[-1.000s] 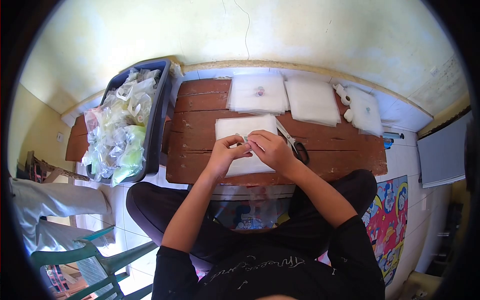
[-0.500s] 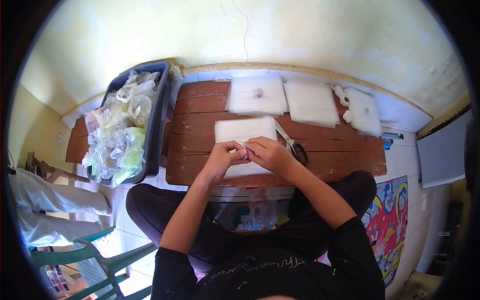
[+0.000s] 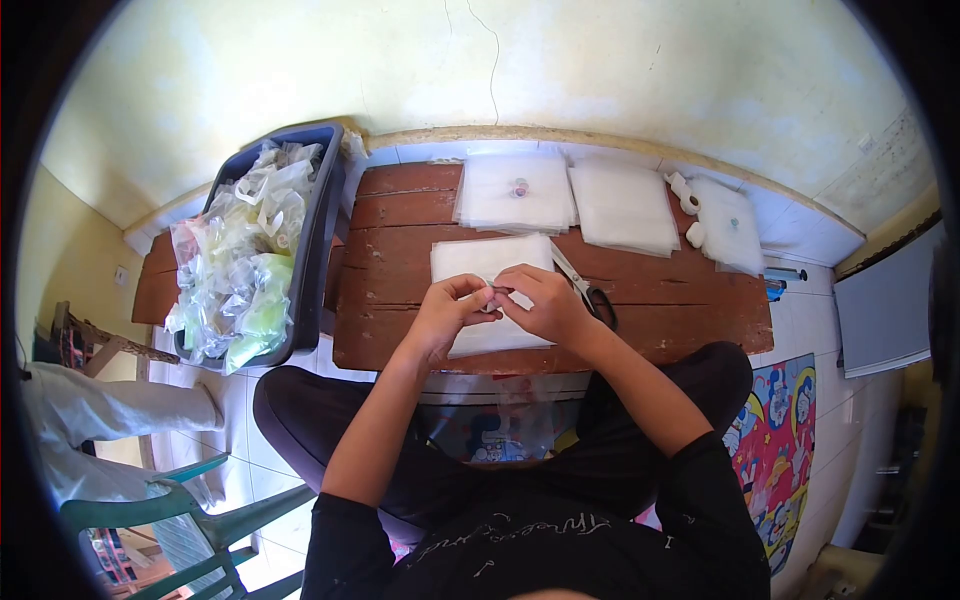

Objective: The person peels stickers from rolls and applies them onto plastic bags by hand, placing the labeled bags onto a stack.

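Note:
Over the front of a brown wooden table, my left hand (image 3: 452,312) pinches a small white thing (image 3: 489,285), mostly covered by the fingers; its kind is hard to make out. Close against it, my right hand (image 3: 548,308) has thumb and fingers pinched together, and what they grip is too small to tell. Under both hands lies a stack of thin translucent plastic sheets or bags (image 3: 490,257). A pair of scissors (image 3: 601,305) with black handles rests along the stack's right side, blades pointing to the back.
Further plastic stacks (image 3: 515,205) (image 3: 625,205) (image 3: 728,225) line the back of the table (image 3: 400,290), with white rolls (image 3: 683,192) between two of them. A dark tub (image 3: 325,215) full of plastic bags stands left. Nearby are a green chair (image 3: 130,515) and another person's leg (image 3: 150,405).
My fingers have shifted slightly around the small white thing, and my right fingertips have risen a little. The other person's leg at the left has moved. The stacks and scissors stay put.

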A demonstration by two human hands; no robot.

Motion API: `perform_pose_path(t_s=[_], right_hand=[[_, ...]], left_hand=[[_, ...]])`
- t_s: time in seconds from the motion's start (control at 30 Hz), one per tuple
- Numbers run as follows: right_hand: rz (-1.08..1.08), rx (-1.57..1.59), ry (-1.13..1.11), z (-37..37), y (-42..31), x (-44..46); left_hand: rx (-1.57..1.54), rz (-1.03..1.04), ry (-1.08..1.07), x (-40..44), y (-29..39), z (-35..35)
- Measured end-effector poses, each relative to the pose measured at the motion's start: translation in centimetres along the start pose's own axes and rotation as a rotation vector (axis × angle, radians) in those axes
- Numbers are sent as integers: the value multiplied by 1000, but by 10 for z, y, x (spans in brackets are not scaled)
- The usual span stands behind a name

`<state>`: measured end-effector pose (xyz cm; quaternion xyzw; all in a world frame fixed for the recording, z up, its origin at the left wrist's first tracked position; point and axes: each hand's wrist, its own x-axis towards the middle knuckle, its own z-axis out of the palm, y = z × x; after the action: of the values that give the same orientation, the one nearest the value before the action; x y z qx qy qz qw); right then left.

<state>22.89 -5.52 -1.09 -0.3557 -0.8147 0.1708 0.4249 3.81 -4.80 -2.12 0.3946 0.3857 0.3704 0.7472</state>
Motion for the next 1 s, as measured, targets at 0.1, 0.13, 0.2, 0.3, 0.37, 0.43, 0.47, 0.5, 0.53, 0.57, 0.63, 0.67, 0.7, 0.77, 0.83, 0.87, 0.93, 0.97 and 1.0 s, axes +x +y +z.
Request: perform_pose_path(t_s=[0.1,0.13,0.2,0.3,0.37,0.43,0.47,0.5,0.53,0.57,0.63,0.67,0.7,0.77,0.83,0.87,0.93,0.97,1.0], right_hand=[[-8,43,32,0,0,1],[-58,-9,32,2,2,0],[-107,-62,33,2,3,-1],[-194,-145,20,-2,-3,-2],[-208,-175,-8,-3,-4,-2],[-217,-185,-6,-3,-5,-2],[-224,-195,-5,-2,-5,-3],[-223,-195,-4,-3,-6,-3],[-239,-212,-22,-4,-6,-3],[-255,-228,-40,-5,-6,-3],[-247,-213,-46,-5,-4,-2],[-239,-198,-52,-5,-3,-2],[-239,-198,-52,-5,-3,-2],[-185,-139,9,-6,-5,1],[-152,-91,37,-7,-8,4],[-122,-44,64,-7,-9,5],[-88,-23,64,-7,-10,6],[-54,-2,64,-7,-11,6],[-53,-2,64,-7,-10,5]], left_hand=[[-28,13,16,-3,4,0],[-17,6,8,-4,5,0],[-7,-1,0,-6,6,-1],[-10,19,-29,-8,8,0],[48,55,-27,-11,11,3],[94,76,-26,-10,11,2],[140,95,-24,-9,10,2],[140,95,-25,-9,8,2],[175,134,-28,-8,7,1],[209,174,-31,-8,6,1],[210,184,-26,-10,9,4],[210,192,-20,-10,9,5],[211,192,-20,-9,9,5],[179,218,-63,-7,7,3],[187,243,-54,-6,8,6],[194,270,-45,-6,9,7],[195,266,-45,-4,7,6],[196,262,-46,-2,6,5],[195,261,-46,-1,4,5]])
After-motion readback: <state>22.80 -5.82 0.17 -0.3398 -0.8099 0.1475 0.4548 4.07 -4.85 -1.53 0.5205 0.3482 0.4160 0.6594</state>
